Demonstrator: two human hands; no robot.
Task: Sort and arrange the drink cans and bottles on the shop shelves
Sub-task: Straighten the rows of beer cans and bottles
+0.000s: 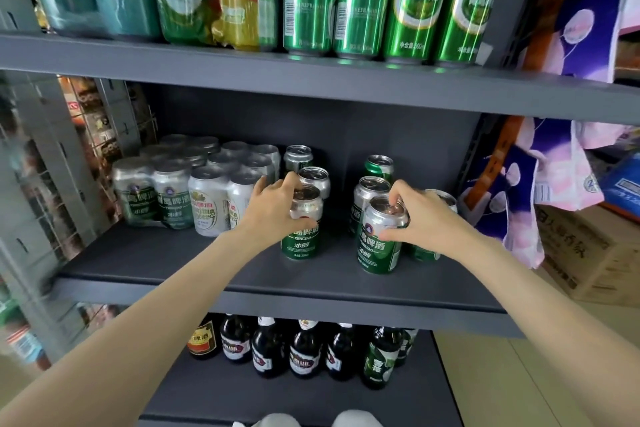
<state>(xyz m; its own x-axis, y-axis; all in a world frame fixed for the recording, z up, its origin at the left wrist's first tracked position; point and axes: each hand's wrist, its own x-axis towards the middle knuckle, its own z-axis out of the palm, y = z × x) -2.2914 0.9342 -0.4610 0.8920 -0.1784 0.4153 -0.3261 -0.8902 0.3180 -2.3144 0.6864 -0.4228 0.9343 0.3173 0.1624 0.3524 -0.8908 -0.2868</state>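
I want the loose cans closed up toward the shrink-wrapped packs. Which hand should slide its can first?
Left, probably. The left hand grips the front can nearest the packs; the right hand holds a can farther away.

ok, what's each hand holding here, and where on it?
Left hand grips the front can of the left row round its top rim. Right hand grips the front can of the right row, also at its top.
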